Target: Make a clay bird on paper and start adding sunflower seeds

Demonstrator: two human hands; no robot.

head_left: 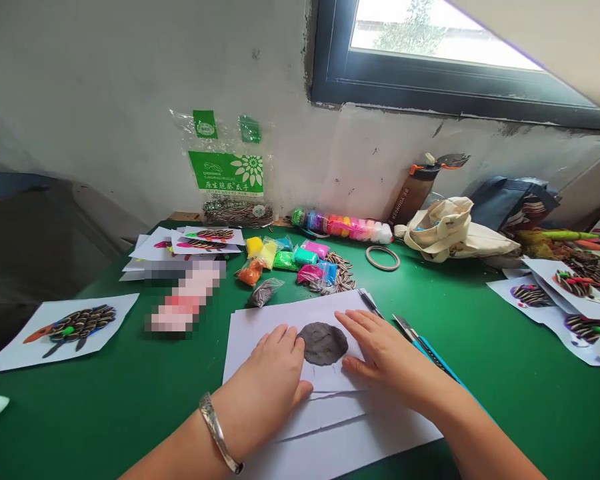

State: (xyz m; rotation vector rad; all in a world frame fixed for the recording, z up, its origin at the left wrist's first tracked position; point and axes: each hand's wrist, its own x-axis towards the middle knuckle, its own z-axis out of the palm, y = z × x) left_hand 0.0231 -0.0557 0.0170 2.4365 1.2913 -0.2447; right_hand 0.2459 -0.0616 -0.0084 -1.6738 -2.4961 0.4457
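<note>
A flattened oval of dark grey modelling clay (324, 344) lies on the top sheet of white paper (260, 320), with short pencil-like strokes drawn just below it. My left hand (275, 367), a silver bangle at its wrist, rests on the paper at the clay's left edge, fingers stretched out. On the other side my right hand (380, 353) lies with fingers apart, its fingertips close to the clay's right edge. Neither hand grips anything. Beyond the right hand are a black pen (371, 304) and a cutter knife (410, 331), partly hidden by the arm.
Several bags of coloured clay (285, 259) and loose sunflower seeds (341, 272) lie behind the paper. A tape ring (383, 259), a cloth bag (445, 233) and a brown bottle (416, 190) stand further back. Seed pictures lie left (80, 330) and right (580, 283); a seed packet (230, 180) leans on the wall.
</note>
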